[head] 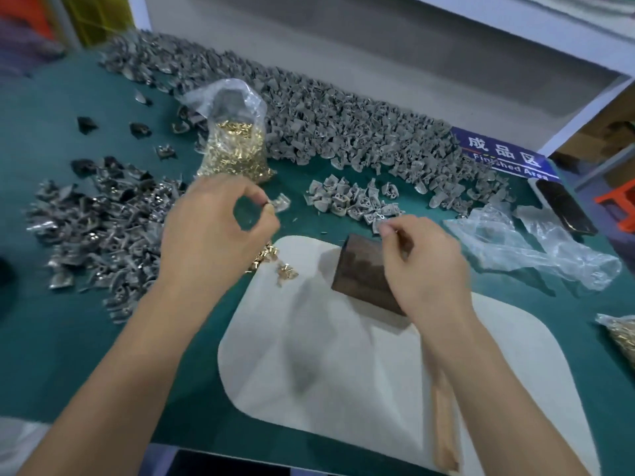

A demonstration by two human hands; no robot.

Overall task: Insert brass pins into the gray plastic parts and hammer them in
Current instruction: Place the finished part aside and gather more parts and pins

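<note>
Two hands are up over the green table, both pinching. My left hand curls thumb and forefinger round a gray plastic part, held just above the tabletop. My right hand pinches something small between thumb and fingertip; it is too small to make out, though it sits right at the near edge of a small cluster of gray parts. Under my right hand a dark hammer head rests on a white mat, with its pale wooden handle running back along my forearm. Loose brass pins lie on the mat's far left corner. Behind my left hand stands a clear bag of brass pins. A darker heap of parts spreads to the left, and a long bank of gray parts runs along the back. Crumpled plastic bags lie to the right, near a blue sign reading "Finished Area".
</note>
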